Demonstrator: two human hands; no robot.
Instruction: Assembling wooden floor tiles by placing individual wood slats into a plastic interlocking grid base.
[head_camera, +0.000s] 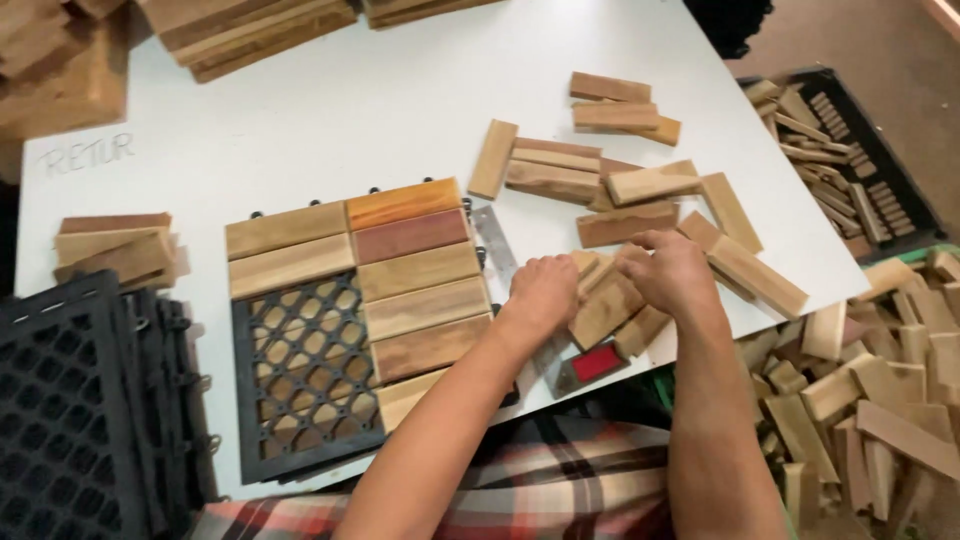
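left hand (543, 290) and right hand (672, 268) grasping wood slats (607, 305) right of grid tile (310, 380) | risk: loose slat pile may slide off worktop (330, 110) edge

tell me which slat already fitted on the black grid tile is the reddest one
The reddish-brown slat, second from the top in the right column of the black grid tile. The one above is orange; the others are pale tan.

both hands (610, 285) on wooden slats (610, 310)
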